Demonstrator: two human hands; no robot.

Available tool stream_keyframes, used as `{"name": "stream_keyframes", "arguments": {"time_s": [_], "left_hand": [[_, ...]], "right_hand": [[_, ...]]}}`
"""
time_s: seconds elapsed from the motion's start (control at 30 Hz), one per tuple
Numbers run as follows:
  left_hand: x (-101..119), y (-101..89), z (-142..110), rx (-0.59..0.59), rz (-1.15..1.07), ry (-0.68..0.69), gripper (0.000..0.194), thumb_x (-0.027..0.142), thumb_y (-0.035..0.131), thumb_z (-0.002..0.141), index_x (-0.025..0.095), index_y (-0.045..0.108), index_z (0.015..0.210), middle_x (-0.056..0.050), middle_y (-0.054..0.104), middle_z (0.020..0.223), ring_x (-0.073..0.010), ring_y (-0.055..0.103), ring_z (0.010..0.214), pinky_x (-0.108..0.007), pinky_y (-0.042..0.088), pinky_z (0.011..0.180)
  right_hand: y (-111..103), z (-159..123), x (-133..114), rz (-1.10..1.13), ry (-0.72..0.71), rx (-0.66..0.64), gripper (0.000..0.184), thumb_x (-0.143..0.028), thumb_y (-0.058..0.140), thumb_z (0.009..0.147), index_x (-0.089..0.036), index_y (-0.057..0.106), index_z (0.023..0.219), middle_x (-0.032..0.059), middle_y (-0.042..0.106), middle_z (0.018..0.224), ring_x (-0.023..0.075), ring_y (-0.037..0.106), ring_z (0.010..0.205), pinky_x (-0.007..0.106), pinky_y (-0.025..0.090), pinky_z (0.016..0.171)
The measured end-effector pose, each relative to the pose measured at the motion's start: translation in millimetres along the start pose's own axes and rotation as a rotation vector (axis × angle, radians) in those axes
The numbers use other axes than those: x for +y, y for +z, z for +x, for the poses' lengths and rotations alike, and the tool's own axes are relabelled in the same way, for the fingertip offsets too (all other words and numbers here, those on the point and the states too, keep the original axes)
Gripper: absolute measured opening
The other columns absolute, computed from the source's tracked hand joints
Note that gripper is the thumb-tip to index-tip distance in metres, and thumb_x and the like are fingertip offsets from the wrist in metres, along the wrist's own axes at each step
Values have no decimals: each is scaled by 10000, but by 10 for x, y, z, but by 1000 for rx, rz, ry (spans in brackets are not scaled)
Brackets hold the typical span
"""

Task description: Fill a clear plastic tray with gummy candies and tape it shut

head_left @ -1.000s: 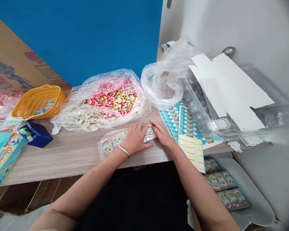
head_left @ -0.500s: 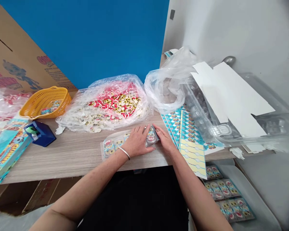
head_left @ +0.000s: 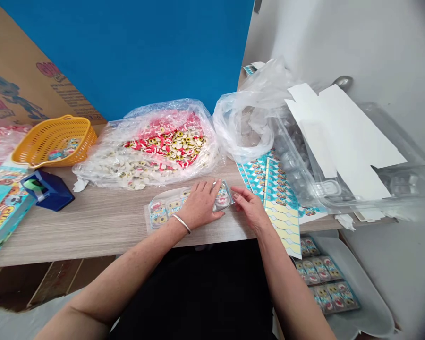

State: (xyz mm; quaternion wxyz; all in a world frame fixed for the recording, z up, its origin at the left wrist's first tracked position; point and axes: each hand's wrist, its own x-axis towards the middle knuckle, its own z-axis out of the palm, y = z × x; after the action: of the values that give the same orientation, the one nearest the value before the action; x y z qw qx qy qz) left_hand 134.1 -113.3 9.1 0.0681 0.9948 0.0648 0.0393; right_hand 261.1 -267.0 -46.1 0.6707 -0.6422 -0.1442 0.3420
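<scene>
The right hand (head_left: 250,208) has drawn back open, just beside the clear blister strip (head_left: 172,205), which the flat left hand (head_left: 201,204) apparently pins to the wood-grain tabletop (head_left: 92,226) for steadiness.

Illumination is bright and even. Shadow under the left hand (head_left: 201,205) is faint; glare marks the plastic bag (head_left: 242,130); frame edges bow and darken.

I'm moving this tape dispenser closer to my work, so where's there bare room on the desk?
Bare wood-grain tabletop runs between the blue tape dispenser and the clear blister pack under the left hand, below the gummy-filled plastic bag. Past the right hand it's crowded: printed card strips and clear plastic trays.
</scene>
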Motion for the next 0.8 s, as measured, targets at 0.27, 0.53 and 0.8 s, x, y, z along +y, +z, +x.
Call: {"name": "stream_keyframes", "arguments": {"time_s": [0.27,0.53,0.8], "left_hand": [[-5,-3,16,-17,-18,-4,948,500,691,773,97,279,1527,-222,432,1488,-385,444,1286,-496,332,1085],[53,-23,49,-42,14,3,821,359,609,807,73,311,1516,-232,439,1469,-393,454,1248,-521,338,1066],[-4,17,40,-9,-30,-11,830,376,604,816,61,288,1517,-236,437,1473,-376,443,1296,-485,352,1085]], "right_hand": [[36,-46,-39,157,59,-49,485,-442,824,694,-223,706,1110,13,670,854,129,553,647,268,474,578],[30,-116,32,171,18,-48,451,-407,814,713,-225,701,1110,31,697,920,196,636,848,369,543,827],[67,-104,117,-27,-137,-4,379,-461,714,833,-232,685,1133,37,703,949,192,636,800,374,553,783]]}}
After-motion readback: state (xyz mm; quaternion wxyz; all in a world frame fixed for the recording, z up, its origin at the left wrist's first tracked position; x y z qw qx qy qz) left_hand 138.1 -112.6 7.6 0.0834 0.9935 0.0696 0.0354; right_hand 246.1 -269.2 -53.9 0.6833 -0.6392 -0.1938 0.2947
